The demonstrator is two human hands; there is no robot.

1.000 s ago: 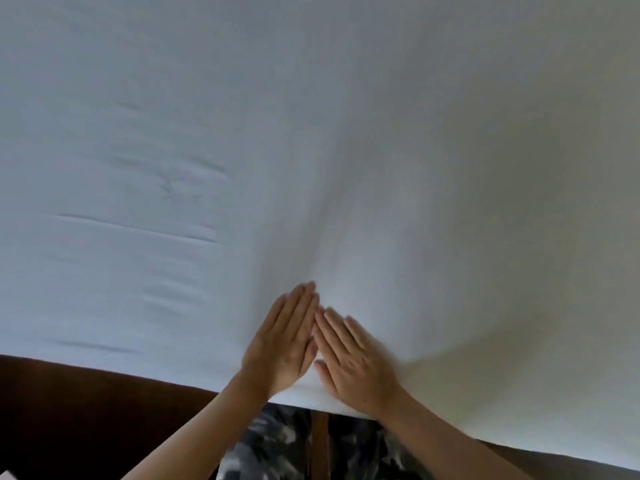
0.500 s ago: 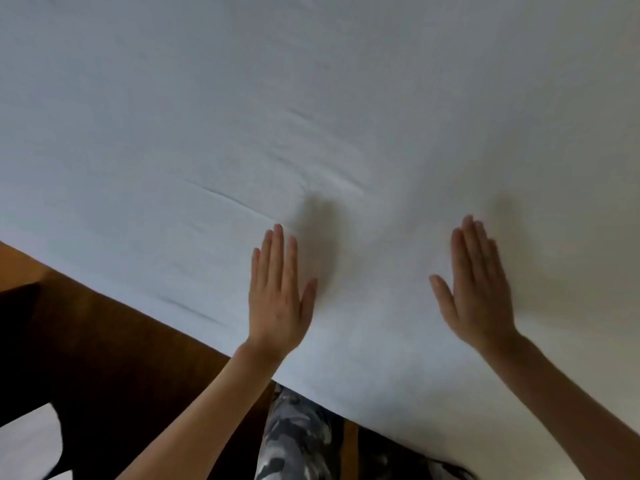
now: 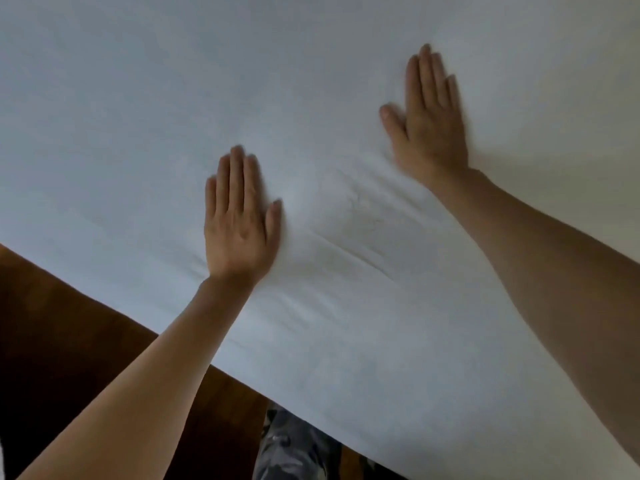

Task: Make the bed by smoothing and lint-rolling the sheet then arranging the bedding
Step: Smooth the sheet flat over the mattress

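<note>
Change: both hands lie farther up the sheet than half a second ago, right hand farthest from the near edge.
Left hand [image 3: 239, 220]: flat, fingers straight and together, pressing near the bed's near edge.
Right hand [image 3: 429, 123]: flat, fingers straight.
Sheet [image 3: 138, 116]: white, covering the bed; shallow creases between the hands.
Floor [image 3: 69, 323]: dark wood, lower left.

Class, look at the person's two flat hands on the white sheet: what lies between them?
In the head view, only sheet lies between the left hand and right hand, with a few shallow creases.
</note>
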